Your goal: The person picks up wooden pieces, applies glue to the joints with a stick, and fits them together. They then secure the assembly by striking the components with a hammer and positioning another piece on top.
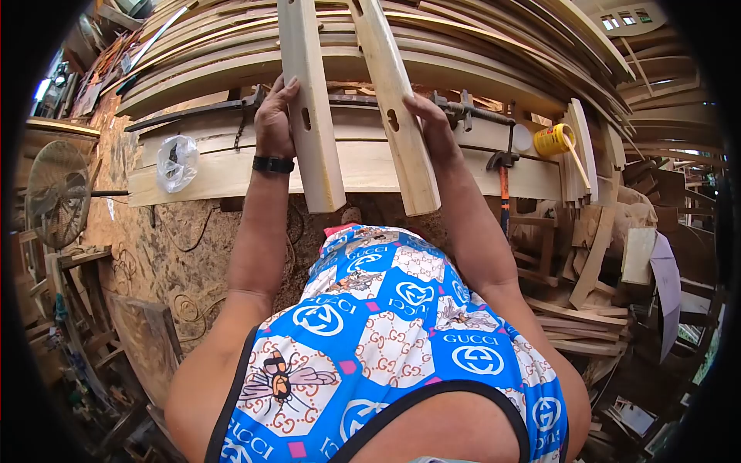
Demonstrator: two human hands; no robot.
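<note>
Left hand and right hand pinch slotted beams between them, by outer edges, so one could twist loose imo.

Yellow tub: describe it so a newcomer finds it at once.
Find the long pale boards lying crosswise before the person. At their right end, beside a round white thing, is the yellow tub. Bright yellow against wood, it has a pale stick poking out.
</note>
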